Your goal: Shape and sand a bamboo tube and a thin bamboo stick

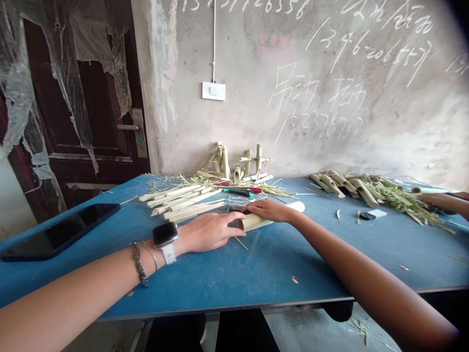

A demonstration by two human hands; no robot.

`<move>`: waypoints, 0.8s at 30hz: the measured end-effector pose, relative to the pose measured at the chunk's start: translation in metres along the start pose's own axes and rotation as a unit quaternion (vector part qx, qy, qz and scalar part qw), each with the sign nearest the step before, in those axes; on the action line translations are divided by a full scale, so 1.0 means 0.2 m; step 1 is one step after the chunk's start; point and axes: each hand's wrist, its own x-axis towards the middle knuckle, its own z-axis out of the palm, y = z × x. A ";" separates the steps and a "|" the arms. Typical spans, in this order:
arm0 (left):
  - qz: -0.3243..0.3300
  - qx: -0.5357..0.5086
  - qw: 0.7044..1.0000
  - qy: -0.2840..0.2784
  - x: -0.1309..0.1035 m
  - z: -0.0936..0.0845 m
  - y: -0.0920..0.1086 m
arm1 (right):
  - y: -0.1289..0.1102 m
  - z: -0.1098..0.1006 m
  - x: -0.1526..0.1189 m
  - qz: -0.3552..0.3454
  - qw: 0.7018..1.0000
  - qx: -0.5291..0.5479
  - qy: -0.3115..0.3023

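A pale green bamboo tube (295,207) lies on the blue table in front of me, its open end toward the left. My left hand (210,232), wearing a watch, has thumb and forefinger on either side of that open end. Over the tube's upper side rests my right hand (269,210), fingers bent round it. A dark, flat object (237,208) lies by the right fingertips; its kind is unclear. Behind the hands are split bamboo strips (183,198) and tools with green-and-black (238,191) and red (251,189) handles.
A black phone or tablet (62,230) lies at left. Bamboo pieces stand against the wall (223,164), amid shavings. More cut tubes (362,190) and leafy scraps (399,200) lie right, near a small blade-like object (373,214) and another person's hand (445,201).
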 end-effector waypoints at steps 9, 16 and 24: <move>0.003 0.005 1.000 0.010 0.00 0.01 -0.01 | 0.00 0.04 0.02 0.045 0.989 -0.028 0.139; -0.002 -0.005 1.000 0.006 0.00 0.01 -0.02 | 0.08 0.05 0.05 0.073 0.963 -0.001 0.259; -0.052 -0.012 0.999 -0.008 -0.01 0.01 -0.03 | 0.07 -0.02 0.04 0.063 0.949 0.063 0.301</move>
